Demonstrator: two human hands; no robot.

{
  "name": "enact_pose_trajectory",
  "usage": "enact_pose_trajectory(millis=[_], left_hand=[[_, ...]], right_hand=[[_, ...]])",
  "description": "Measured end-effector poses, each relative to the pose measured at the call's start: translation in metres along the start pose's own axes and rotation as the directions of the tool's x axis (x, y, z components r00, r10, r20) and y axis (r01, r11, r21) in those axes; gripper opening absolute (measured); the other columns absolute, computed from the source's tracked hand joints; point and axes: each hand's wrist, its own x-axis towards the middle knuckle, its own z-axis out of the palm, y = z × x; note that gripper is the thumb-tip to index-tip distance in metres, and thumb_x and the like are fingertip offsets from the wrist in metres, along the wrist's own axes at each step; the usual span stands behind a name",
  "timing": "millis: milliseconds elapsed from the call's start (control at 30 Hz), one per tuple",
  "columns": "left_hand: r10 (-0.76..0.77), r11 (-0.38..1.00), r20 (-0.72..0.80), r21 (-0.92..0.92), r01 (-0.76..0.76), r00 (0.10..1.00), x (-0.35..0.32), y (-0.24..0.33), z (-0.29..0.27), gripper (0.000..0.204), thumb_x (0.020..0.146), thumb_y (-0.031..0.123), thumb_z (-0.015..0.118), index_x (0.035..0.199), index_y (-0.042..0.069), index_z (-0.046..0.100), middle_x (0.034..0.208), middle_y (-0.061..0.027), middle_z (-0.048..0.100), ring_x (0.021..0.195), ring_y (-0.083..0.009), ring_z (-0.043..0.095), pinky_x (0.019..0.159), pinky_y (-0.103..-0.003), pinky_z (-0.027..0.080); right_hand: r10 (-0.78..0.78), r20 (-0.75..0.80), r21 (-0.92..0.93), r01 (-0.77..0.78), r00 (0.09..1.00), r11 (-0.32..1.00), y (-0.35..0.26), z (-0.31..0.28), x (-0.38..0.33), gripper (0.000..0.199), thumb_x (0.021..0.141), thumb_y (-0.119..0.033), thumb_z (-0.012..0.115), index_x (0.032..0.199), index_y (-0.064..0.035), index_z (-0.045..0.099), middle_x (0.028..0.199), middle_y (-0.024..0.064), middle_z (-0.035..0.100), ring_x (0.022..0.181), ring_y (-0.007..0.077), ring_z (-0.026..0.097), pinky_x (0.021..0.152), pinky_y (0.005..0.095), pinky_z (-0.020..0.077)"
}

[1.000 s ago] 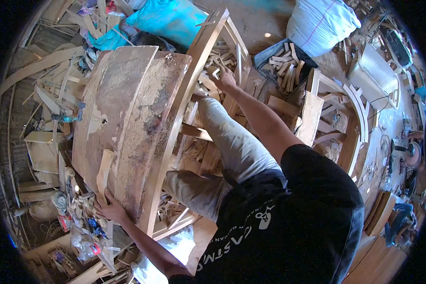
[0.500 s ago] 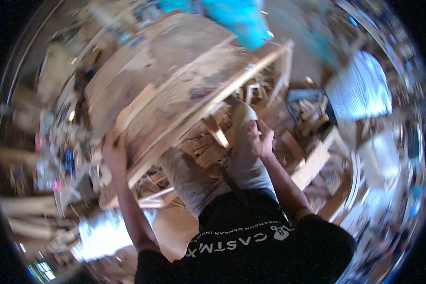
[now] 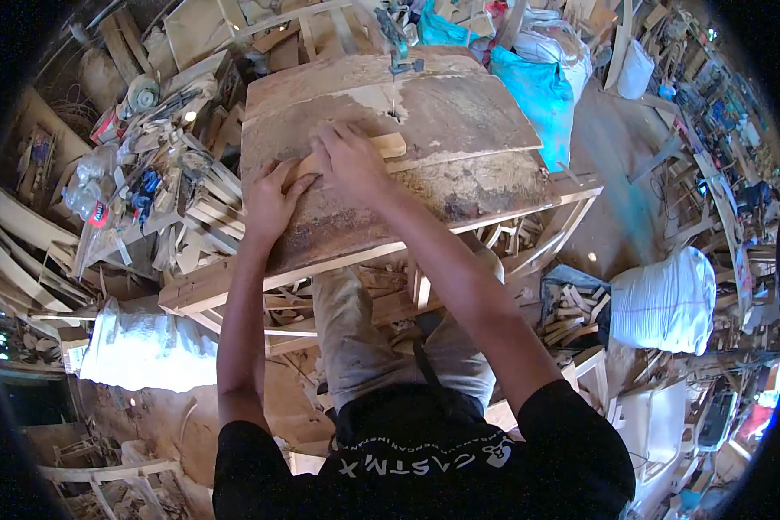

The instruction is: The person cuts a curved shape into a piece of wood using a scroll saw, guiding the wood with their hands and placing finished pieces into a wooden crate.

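A short, slightly curved piece of wood (image 3: 392,146) lies on a worn wooden worktable (image 3: 468,108), its far right end showing past my right hand. My left hand (image 3: 273,198) grips its near left end, thumb and fingers on either side. Over its middle, my right hand (image 3: 348,160) is closed with the fingers bent across the top. Beyond the hands, a teal and dark metal fitting (image 3: 400,61) hangs over the table. From it a thin blade-like strip runs down to a small slot. The wood's end is apart from that strip.
Offcuts lie under the table and in a dark crate (image 3: 572,303) at right. Sacks stand around: turquoise (image 3: 537,95) at far right, white (image 3: 667,299) at right, another white one (image 3: 152,342) at left. Plastic bottles (image 3: 95,182) and scraps cover the left bench.
My right hand has come up from beside my leg onto the wood. My left hand has moved in over the table with the piece. The view has turned and is sharper.
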Motion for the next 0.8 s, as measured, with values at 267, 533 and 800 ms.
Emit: enact_pose_trajectory(millis=[267, 533, 800], left_hand=[[-0.023, 0.999, 0.101, -0.042, 0.027, 0.995, 0.038, -0.019, 0.006, 0.042, 0.092, 0.033, 0.077, 0.119, 0.002, 0.07, 0.115, -0.0227, 0.069, 0.103, -0.044, 0.067, 0.088, -0.049, 0.054], [0.002, 0.998, 0.087, -0.056, 0.003, 0.996, 0.064, -0.03, 0.017, 0.044, 0.091, 0.029, 0.079, 0.123, 0.001, 0.069, 0.115, -0.0224, 0.069, 0.102, -0.044, 0.068, 0.087, -0.048, 0.054], [-0.027, 0.99, 0.105, -0.132, 0.041, 0.994, 0.07, -0.043, 0.026, 0.045, 0.092, 0.031, 0.076, 0.125, 0.002, 0.068, 0.118, -0.0234, 0.068, 0.107, -0.0443, 0.066, 0.09, -0.048, 0.053]], right_hand=[[0.111, 0.234, -0.347, -0.023, 0.966, 0.938, 0.053, 0.034, 0.057, 0.044, 0.101, -0.031, 0.053, 0.134, -0.0022, 0.059, 0.127, 0.0262, 0.065, 0.122, 0.0452, 0.061, 0.11, 0.055, 0.0447], [0.308, 0.321, -0.227, -0.243, 0.896, 0.943, 0.067, 0.038, 0.084, 0.06, 0.103, -0.04, 0.046, 0.152, -0.0057, 0.048, 0.158, 0.0258, 0.041, 0.149, 0.0452, 0.037, 0.123, 0.0577, 0.0288], [0.35, 0.351, -0.332, -0.234, 0.868, 0.914, 0.068, 0.044, 0.095, 0.064, 0.102, -0.041, 0.042, 0.157, -0.0096, 0.043, 0.165, 0.0223, 0.032, 0.154, 0.0416, 0.029, 0.127, 0.0553, 0.0225]])
